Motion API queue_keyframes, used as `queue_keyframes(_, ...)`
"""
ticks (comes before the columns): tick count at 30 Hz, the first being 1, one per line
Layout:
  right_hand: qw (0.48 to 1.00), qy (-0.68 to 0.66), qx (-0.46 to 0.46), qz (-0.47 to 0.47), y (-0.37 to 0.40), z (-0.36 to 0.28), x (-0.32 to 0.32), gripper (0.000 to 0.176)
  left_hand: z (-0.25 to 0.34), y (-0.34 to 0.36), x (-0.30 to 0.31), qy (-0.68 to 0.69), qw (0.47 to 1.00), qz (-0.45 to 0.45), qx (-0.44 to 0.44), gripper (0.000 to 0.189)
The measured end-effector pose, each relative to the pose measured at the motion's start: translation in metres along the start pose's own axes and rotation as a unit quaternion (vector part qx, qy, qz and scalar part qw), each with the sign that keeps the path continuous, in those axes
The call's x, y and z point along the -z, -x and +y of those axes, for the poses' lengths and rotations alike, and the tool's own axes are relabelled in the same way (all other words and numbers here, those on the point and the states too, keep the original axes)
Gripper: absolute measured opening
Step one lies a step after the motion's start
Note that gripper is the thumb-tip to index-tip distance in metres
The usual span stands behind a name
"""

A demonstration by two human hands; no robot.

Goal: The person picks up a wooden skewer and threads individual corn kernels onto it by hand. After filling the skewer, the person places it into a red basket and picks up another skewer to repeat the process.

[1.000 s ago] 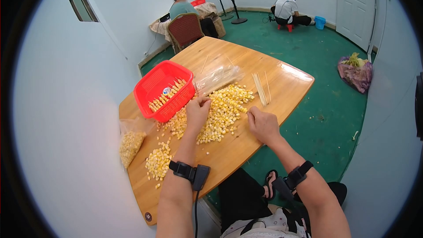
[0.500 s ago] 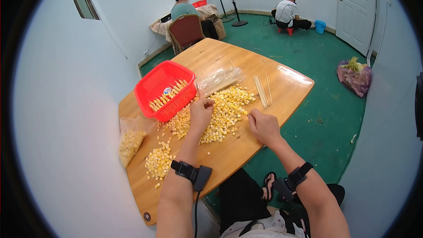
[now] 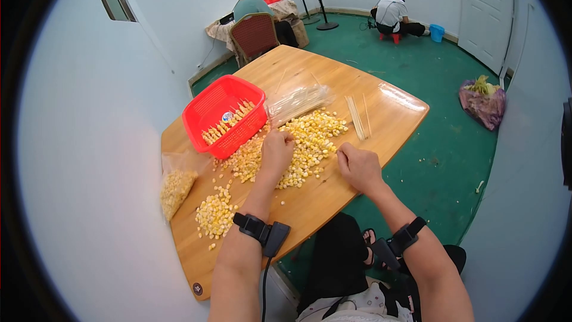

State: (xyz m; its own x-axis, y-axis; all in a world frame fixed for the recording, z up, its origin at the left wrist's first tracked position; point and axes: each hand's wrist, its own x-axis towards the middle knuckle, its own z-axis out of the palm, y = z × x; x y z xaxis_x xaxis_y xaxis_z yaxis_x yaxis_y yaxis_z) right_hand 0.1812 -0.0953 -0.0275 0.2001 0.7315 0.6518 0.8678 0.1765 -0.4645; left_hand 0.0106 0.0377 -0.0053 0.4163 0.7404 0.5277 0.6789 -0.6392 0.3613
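A broad heap of loose yellow corn kernels covers the middle of the wooden table. My left hand is over the heap's near-left part, its fingers pinched together; what lies between them is too small to make out. At the heap's right edge, my right hand is closed in a fist. A short row of kernels shows at its fingertips, apparently on a thin skewer mostly hidden by the hand. Finished corn skewers lie inside a red plastic basket behind my left hand.
Bare bamboo skewers lie right of a clear bag of skewers. A smaller kernel pile and a bag of kernels are at the left. Beyond the table, one person sits on a chair, another on a low stool.
My left hand has shifted slightly to the right over the heap, fingers still pinched. My right fist stays nearly in place. The whole view has tilted a little.
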Motion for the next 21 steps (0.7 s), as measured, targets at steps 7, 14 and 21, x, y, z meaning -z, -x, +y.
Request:
queue_keyframes(7,1.000,-0.017,0.021,-0.002,0.001,0.001,-0.001,0.011,-0.005,-0.006,0.003,0.266,0.940,0.007,0.214,0.010)
queue_keyframes(14,0.999,-0.026,0.021,0.000,0.001,0.000,0.001,0.011,0.002,-0.009,0.007,0.479,0.828,-0.007,0.291,0.013)
queue_keyframes(21,0.999,-0.023,0.024,-0.001,0.000,0.000,0.001,0.011,0.004,-0.008,0.007,0.518,0.802,-0.028,0.297,0.015)
